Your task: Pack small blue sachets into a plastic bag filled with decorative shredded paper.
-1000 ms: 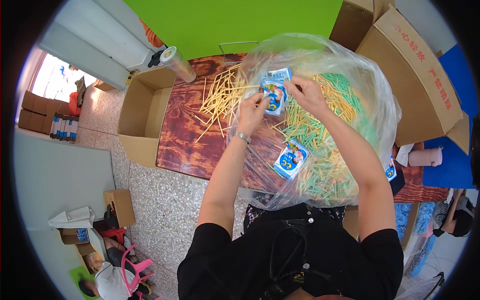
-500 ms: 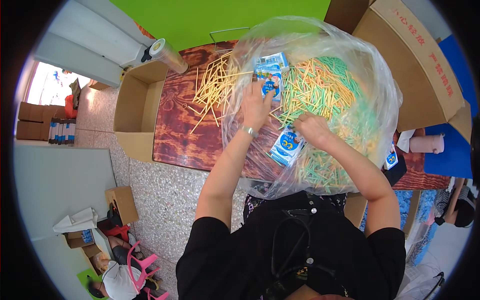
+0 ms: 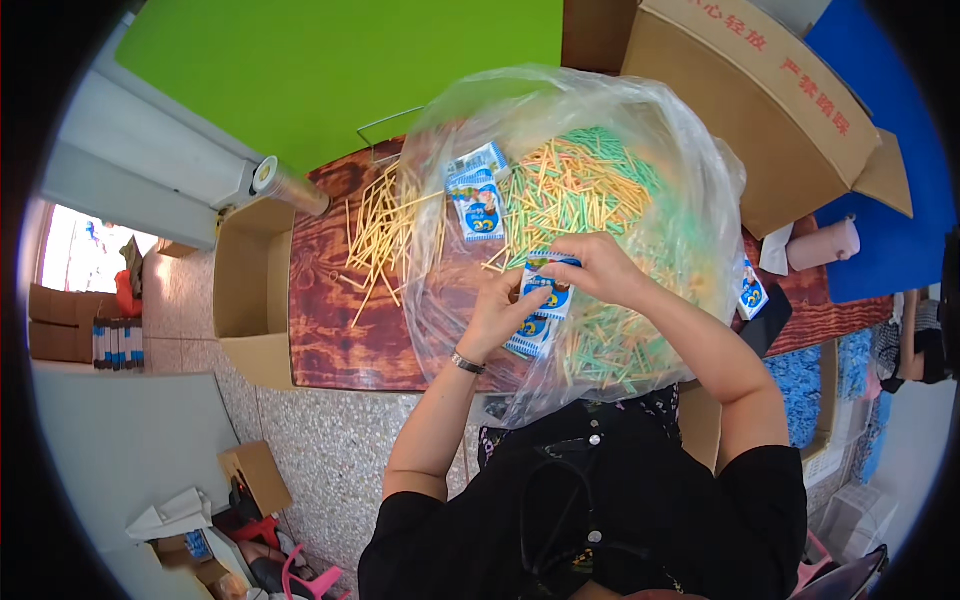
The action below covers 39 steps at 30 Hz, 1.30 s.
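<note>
My left hand (image 3: 498,315) and my right hand (image 3: 603,272) meet over the clear plastic bag, both closed on a small blue-and-white packet (image 3: 538,268). The left fingers grip its left side with the thumb across its front; the right fingers pinch its upper right part. Just below it, partly covered, another such packet (image 3: 530,338) lies on the plastic. Further up to the left, several more packets (image 3: 481,210) overlap on the plastic. Thin green, yellow and orange sticks (image 3: 575,190) fill the spread-out bag (image 3: 690,130) beyond and right of my hands.
Loose yellow sticks (image 3: 380,235) lie on the reddish wooden table (image 3: 335,345) at left. An open cardboard box (image 3: 255,285) stands at its left end, beside a clear tube-shaped container (image 3: 295,188). At right are a large carton (image 3: 740,110), a pink cup (image 3: 823,243) and another packet (image 3: 751,292).
My left hand has left the upper packets and come down toward my right hand. My right hand has moved off the sticks, and both hands now hold one packet. The whole view has shifted.
</note>
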{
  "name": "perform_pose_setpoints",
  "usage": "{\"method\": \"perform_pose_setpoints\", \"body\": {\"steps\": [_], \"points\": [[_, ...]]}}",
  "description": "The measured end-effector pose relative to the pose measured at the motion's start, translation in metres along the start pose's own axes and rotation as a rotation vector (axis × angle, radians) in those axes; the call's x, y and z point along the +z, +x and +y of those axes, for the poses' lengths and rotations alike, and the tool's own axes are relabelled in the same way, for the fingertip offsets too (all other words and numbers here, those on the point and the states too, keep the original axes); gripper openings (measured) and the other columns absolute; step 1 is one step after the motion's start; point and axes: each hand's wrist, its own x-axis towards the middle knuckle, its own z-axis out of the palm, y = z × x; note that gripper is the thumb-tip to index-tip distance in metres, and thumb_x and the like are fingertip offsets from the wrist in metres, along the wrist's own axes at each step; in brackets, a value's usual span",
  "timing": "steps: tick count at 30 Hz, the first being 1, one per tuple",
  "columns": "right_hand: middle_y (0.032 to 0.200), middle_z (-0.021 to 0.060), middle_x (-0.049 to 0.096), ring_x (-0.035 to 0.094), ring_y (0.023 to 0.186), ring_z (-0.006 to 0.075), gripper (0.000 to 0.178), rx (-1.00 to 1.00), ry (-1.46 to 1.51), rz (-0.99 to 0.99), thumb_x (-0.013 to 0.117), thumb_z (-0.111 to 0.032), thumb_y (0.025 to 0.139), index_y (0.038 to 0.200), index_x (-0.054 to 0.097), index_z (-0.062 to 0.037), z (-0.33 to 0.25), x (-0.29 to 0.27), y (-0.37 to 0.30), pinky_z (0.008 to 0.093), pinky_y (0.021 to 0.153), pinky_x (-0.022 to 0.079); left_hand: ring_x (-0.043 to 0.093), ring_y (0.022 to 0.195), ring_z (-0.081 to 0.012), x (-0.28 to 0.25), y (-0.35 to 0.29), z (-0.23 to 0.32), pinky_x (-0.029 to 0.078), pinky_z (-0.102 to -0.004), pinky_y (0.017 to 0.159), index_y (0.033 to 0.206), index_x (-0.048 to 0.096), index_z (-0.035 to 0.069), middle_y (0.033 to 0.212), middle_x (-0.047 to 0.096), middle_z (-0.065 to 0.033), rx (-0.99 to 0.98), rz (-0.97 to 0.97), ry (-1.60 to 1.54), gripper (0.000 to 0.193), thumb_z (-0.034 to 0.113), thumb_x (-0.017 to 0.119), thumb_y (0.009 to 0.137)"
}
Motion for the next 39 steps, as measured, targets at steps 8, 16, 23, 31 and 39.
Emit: {"method": "perform_pose_setpoints", "body": {"steps": [8, 16, 23, 31, 39], "points": [[0.085, 0.0164, 0.065, 0.063, 0.077, 0.0345, 0.017, -0.21, -0.113, -0.021, 0.064, -0.015, 0.086, 0.098, 0.061, -0.0034, 0.0, -0.015, -0.005, 0.0396, 0.067, 0.049, 0.058, 0.058, -0.0034, 0.01, 0.015, 0.006, 0.049, -0.0213, 0.05, 0.073, 0.057, 0.003, 0.067, 0.062, -0.0003, -0.064, 0.062, 0.057, 0.022, 0.011, 0.075, 0.082], [0.097, 0.0181, 0.067, 0.065, 0.095, 0.0335, 0.024, 0.126, -0.694, 0.124, 0.061, -0.005, 0.08, 0.104, 0.067, -0.0032, 0.119, -0.101, 0.06, 0.0387, 0.084, 0.053, 0.052, 0.05, -0.0036, 0.018, 0.02, 0.006, 0.043, -0.0205, 0.044, 0.075, 0.05, 0.006, 0.065, 0.055, 0.0014, 0.034, 0.116, 0.034, 0.029, 0.011, 0.079, 0.078], [0.117, 0.0214, 0.059, 0.057, 0.112, 0.0351, 0.03, 0.53, -0.963, -0.153, 0.059, -0.004, 0.078, 0.107, 0.066, -0.0028, 0.136, -0.091, 0.092, 0.0408, 0.093, 0.047, 0.043, 0.057, -0.0012, 0.01, 0.013, -0.008, 0.034, -0.0191, 0.049, 0.073, 0.05, 0.007, 0.065, 0.048, 0.0054, 0.056, 0.196, 0.041, 0.03, 0.013, 0.08, 0.077], [0.123, 0.02, 0.059, 0.059, 0.111, 0.0376, 0.03, 0.538, -0.914, -0.148, 0.051, -0.013, 0.088, 0.113, 0.064, -0.0014, 0.129, -0.105, 0.081, 0.045, 0.095, 0.044, 0.044, 0.063, -0.0005, -0.001, 0.007, -0.009, 0.034, -0.0185, 0.054, 0.071, 0.052, 0.007, 0.07, 0.051, 0.0066, 0.06, 0.23, 0.114, 0.027, 0.005, 0.078, 0.078], [0.078, -0.0011, 0.054, 0.05, 0.071, 0.0109, 0.028, 0.46, 0.392, -0.073, 0.049, -0.034, 0.1, 0.088, 0.053, -0.0081, 0.1, -0.127, 0.053, 0.0287, 0.065, 0.042, 0.043, 0.061, -0.002, -0.012, 0.005, -0.03, 0.036, -0.0193, 0.051, 0.072, 0.053, 0.006, 0.069, 0.052, 0.0049, 0.113, 0.258, -0.021, 0.027, 0.01, 0.079, 0.077]]}}
